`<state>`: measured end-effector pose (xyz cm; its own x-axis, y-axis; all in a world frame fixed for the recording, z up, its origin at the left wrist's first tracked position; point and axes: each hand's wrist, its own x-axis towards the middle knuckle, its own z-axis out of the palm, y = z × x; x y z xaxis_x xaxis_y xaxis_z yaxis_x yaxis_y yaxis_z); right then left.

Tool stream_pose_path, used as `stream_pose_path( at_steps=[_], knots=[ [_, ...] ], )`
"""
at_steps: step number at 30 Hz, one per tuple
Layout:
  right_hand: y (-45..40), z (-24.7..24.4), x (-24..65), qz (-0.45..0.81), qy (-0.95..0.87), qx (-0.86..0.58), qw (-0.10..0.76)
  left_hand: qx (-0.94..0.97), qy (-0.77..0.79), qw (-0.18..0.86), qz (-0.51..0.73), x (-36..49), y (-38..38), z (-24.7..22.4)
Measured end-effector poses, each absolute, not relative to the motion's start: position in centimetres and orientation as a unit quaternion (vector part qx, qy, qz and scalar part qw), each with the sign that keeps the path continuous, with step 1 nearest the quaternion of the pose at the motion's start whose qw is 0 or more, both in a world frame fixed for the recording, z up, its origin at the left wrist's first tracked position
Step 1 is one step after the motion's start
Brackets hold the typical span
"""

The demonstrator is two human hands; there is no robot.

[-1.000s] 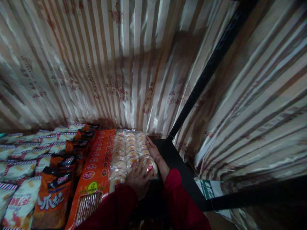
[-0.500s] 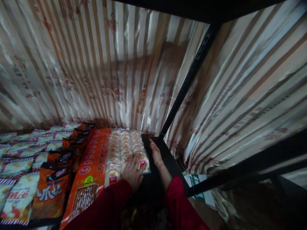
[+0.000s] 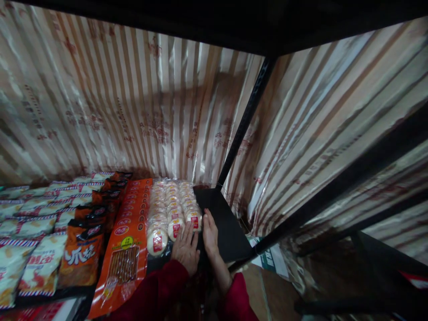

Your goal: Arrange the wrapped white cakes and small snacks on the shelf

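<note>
Rows of round white packaged cakes [image 3: 174, 209] in clear wrap with red labels lie on a black shelf [image 3: 224, 223]. My left hand [image 3: 186, 250] lies at the front edge of these rows, its fingers extended and the fingertips touching the front packs. Along the right side of the rows stands my right hand [image 3: 210, 232], its fingers straight and held side by side, close to the rightmost pack. Neither hand grips anything. An orange sheet pack [image 3: 125, 229] lies just left of the white cakes.
Further left are orange snack bags [image 3: 80, 254] and white snack bags [image 3: 43, 263] in rows. Striped foil sheeting [image 3: 160, 107] hangs behind. A black post [image 3: 245, 120] rises at the shelf's back corner, with a black frame bar [image 3: 317, 200] to the right.
My left hand has moved from on top of the cakes to their front edge. My right hand has come closer to their right side and nearer me. The view has shifted slightly.
</note>
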<state>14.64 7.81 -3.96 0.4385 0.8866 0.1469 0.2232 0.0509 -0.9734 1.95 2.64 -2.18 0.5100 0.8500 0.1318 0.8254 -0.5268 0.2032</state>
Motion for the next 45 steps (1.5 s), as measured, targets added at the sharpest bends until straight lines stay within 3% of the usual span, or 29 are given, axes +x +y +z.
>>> stream_pose_path(
  at_steps=[14, 26, 45],
  knots=[
    [12.7, -5.3, 16.4, 0.439, -0.371, -0.523, 0.629, 0.844, 0.495, -0.060, 0.197, -0.9, 1.9, -4.4],
    [17.4, -5.3, 15.9, 0.547, -0.396, -0.430, 0.599, 0.826, 0.504, -0.092, 0.235, 1.5, 6.7, -4.3],
    [16.7, -4.7, 14.9, 0.476, -0.455, -0.498, 0.564, 0.834, 0.512, -0.068, 0.194, 0.6, 7.7, -5.3]
  ],
)
